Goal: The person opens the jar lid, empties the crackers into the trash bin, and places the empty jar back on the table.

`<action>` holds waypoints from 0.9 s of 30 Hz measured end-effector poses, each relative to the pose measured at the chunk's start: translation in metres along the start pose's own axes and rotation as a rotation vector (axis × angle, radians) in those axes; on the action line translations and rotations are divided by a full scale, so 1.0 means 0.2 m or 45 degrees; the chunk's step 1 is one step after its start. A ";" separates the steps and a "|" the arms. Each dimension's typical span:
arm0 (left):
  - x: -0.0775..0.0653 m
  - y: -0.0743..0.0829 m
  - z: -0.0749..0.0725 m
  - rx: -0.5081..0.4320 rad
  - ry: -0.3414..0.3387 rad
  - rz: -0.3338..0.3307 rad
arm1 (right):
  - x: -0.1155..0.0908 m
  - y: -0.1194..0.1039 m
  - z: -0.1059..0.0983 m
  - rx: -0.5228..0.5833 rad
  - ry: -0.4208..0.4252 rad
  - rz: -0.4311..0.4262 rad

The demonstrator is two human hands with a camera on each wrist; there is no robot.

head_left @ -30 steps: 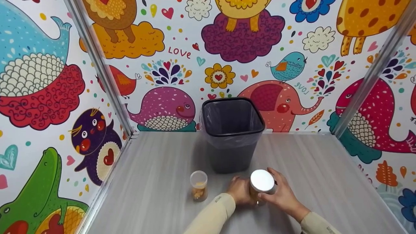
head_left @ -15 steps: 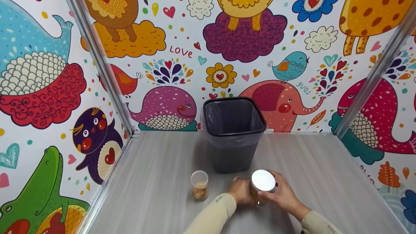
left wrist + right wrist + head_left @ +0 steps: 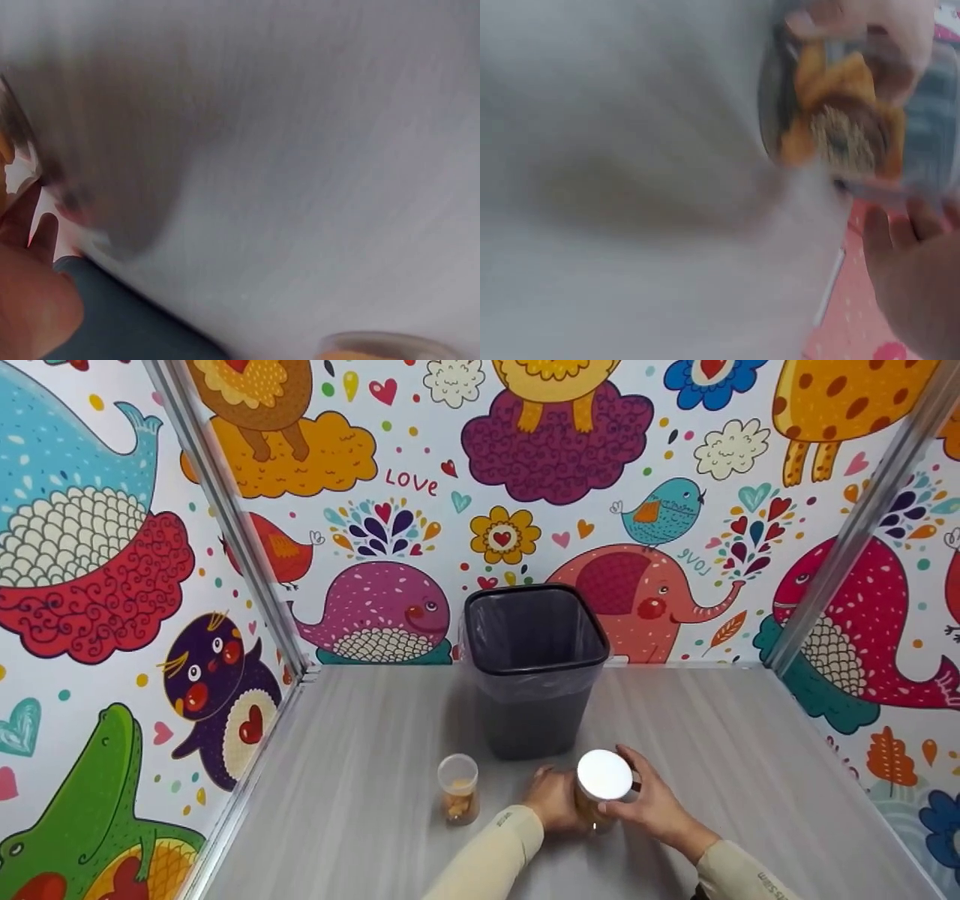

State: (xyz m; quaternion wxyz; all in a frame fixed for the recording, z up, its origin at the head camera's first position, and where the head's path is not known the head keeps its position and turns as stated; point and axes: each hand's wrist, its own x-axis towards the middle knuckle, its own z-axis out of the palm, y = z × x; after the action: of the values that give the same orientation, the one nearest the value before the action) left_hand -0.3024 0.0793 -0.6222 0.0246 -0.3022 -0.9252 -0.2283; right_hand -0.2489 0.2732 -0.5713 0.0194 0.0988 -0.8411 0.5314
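A patterned wall [image 3: 420,521] backs the worktop [image 3: 360,735], where a lined dark bin [image 3: 536,720] stands. The left hand [image 3: 553,801] has its grip round the lower jar [image 3: 604,776], fingers largely hidden from the head view; the right hand [image 3: 656,810] pinches its white top. The jar is just in front of the bin; only the right wrist view shows its orange pieces and blurred brown patch. The left wrist view cuts off a smaller clear container [image 3: 457,791].
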 end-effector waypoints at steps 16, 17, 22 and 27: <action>-0.01 0.00 0.00 0.015 -0.008 -0.003 | -0.02 0.01 0.12 -0.141 0.229 0.066; -0.01 0.00 0.00 0.017 -0.012 -0.005 | -0.02 0.01 0.11 -0.129 0.207 0.066; -0.01 0.02 -0.02 0.006 0.001 0.000 | 0.01 0.01 0.05 -0.021 0.083 0.078; 0.00 0.01 -0.02 0.009 -0.021 -0.022 | 0.02 0.02 0.01 0.055 -0.017 0.081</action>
State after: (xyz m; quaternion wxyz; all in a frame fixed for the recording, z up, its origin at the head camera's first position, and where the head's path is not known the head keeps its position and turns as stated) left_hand -0.3005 0.0795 -0.6183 0.0161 -0.2961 -0.9286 -0.2229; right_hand -0.2542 0.2714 -0.5747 -0.0054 0.0761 -0.8322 0.5492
